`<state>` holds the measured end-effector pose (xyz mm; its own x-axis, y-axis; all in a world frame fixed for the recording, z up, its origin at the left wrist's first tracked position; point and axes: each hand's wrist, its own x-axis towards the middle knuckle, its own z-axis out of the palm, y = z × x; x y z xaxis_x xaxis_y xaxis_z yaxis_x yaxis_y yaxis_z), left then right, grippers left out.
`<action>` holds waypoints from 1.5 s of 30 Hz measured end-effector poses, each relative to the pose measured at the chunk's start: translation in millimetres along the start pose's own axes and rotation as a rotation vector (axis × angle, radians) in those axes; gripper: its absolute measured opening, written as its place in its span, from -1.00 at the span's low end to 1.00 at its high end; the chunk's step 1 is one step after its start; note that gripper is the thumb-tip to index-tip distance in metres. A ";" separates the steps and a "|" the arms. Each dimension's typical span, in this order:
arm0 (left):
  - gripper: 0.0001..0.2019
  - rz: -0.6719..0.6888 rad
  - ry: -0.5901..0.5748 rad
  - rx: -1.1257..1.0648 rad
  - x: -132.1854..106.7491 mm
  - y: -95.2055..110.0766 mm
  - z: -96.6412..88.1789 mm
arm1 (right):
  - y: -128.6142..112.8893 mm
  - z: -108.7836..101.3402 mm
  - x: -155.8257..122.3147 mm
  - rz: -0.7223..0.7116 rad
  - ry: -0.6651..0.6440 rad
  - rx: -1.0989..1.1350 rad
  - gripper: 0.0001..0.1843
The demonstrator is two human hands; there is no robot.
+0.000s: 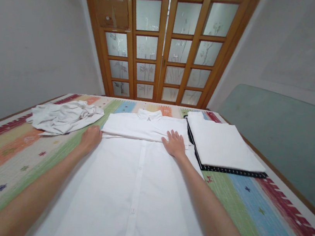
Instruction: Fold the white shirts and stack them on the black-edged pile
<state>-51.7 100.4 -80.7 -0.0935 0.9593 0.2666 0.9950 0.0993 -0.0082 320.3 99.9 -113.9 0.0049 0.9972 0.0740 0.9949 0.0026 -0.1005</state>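
Observation:
A white button-up shirt (115, 186) lies spread lengthwise in front of me, its button placket running down the middle. Across its far part there is a folded layer with a collar (149, 115) at the top. My left hand (91, 139) is closed at the left end of that fold, its fingers curled on the cloth edge. Flat on the right side of the folded layer rests my right hand (175, 144), fingers spread and holding nothing.
A crumpled white garment (66, 117) lies at the far left. On the right is a stack of folded white cloth (226, 147) over a black dotted piece. Under everything is a striped multicoloured cover (267, 215). Wooden glass-paned doors (163, 44) stand beyond, with walls on both sides.

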 end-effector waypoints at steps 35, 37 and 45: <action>-0.43 0.225 -0.166 -0.093 12.8 51.2 37.6 | -0.5 2.1 -1.8 0.035 -0.010 -0.033 -0.29; -0.43 0.220 -0.172 -0.093 12.5 48.5 37.5 | -1.1 2.2 -2.4 0.035 -0.006 -0.030 -0.29; -0.38 0.224 -0.189 -0.069 10.6 45.8 34.3 | -2.4 0.3 -3.8 0.038 -0.012 -0.042 -0.29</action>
<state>-8.2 124.2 -111.3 0.1305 0.9881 0.0817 0.9909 -0.1326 0.0210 317.9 96.2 -114.3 0.0414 0.9974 0.0592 0.9974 -0.0377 -0.0617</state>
